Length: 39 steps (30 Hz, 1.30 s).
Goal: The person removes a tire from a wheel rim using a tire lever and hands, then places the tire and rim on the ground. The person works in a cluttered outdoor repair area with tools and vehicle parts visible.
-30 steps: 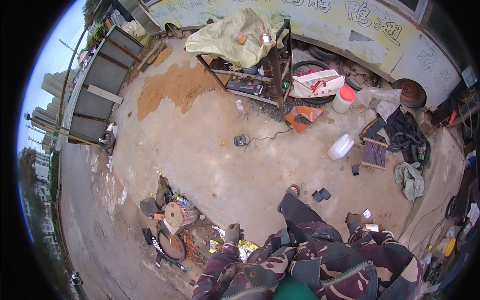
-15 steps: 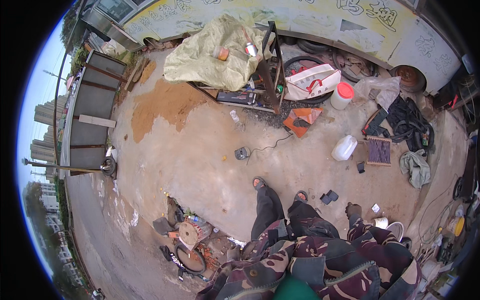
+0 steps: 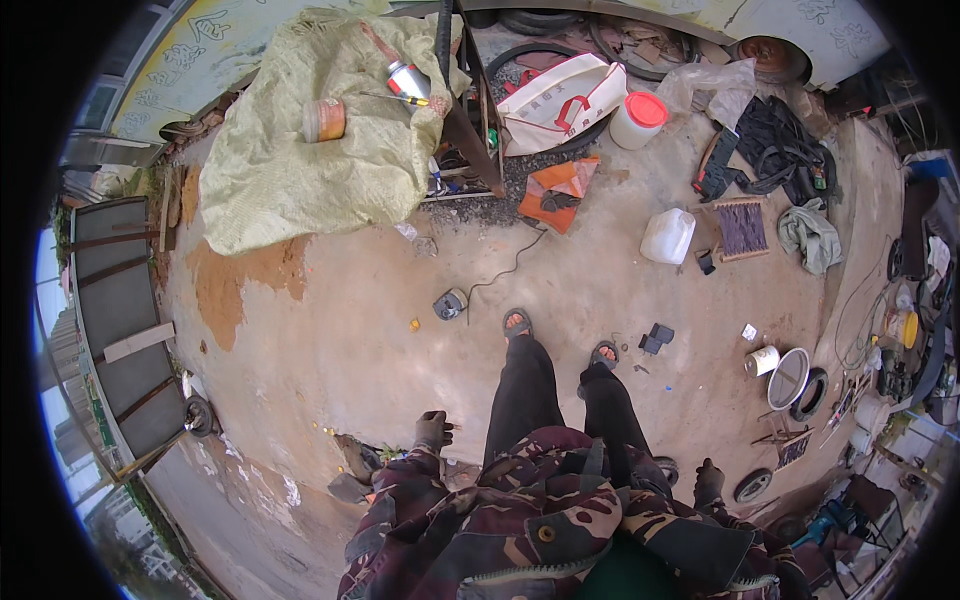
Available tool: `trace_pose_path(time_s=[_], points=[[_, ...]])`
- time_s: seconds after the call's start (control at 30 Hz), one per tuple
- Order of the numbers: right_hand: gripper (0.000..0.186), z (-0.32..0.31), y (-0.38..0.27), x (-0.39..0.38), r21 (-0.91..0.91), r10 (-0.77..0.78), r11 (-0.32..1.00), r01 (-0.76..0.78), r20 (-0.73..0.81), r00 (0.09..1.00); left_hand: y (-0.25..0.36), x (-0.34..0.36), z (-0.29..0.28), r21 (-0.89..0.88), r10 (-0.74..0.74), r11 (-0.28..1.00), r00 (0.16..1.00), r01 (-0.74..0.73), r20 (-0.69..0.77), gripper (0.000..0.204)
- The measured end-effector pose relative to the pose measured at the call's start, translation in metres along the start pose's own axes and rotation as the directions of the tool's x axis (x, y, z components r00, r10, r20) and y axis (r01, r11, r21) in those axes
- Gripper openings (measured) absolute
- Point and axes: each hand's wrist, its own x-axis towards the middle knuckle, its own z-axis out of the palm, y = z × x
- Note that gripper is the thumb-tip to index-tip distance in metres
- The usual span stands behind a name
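Note:
My left hand [image 3: 434, 430], in a dark glove, hangs in front of the body with its fingers curled. A small thin light bit shows at its fingertips, too small to name. On the other side my right hand [image 3: 709, 480], also in a dark glove, hangs beside my thigh, fingers curled in, with nothing visible in it. Neither hand touches anything around it. Ahead, a pale woven sheet [image 3: 270, 170] covers a metal-framed stand. On it lie an orange-and-clear jar [image 3: 323, 120], a silver-and-red can [image 3: 408, 82] and a screwdriver with a yellow-and-black handle [image 3: 415, 101].
Right of the stand are a white bag with red handles [image 3: 545, 110], a red-lidded white tub [image 3: 637, 120] and an orange pouch [image 3: 557, 195]. A white jug [image 3: 668, 236] and a corded grey device [image 3: 450, 304] lie on the ground. A bucket [image 3: 762, 361] and tyres [image 3: 809, 394] are at right.
I have moved toward the covered stand, which now looks nearer. My left hand has swung forward; my right hand has swung back. The screwdriver now shows on the sheet.

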Motion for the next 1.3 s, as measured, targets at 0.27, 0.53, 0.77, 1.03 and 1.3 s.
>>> trace_pose_path(time_s=[0.27,0.53,0.77,1.03,1.3], points=[[0.019,0.078,0.15,-0.118,0.302,0.149,0.937,-0.173,0.101,0.984,0.122,0.033,-0.024,0.42,-0.06,0.906,0.998,0.046,0.021,0.033],[0.032,0.122,0.168,-0.137,0.168,0.336,0.909,-0.38,0.243,0.91,0.156,0.013,-0.016,0.563,0.006,0.826,1.0,-0.012,0.013,0.033],[0.043,0.13,0.174,-0.111,0.349,0.176,0.902,-0.253,0.238,0.955,0.154,-0.036,0.012,0.598,0.058,0.8,0.998,-0.041,-0.01,0.031],[0.047,0.126,0.203,-0.064,0.522,0.319,0.757,-0.392,0.228,0.92,0.143,-0.068,0.057,0.717,0.034,0.696,0.999,-0.032,0.011,0.027],[0.047,0.138,0.173,-0.114,0.654,0.332,0.641,-0.401,0.234,0.914,0.196,-0.034,0.098,0.78,0.058,0.599,0.981,-0.181,0.183,0.037]])
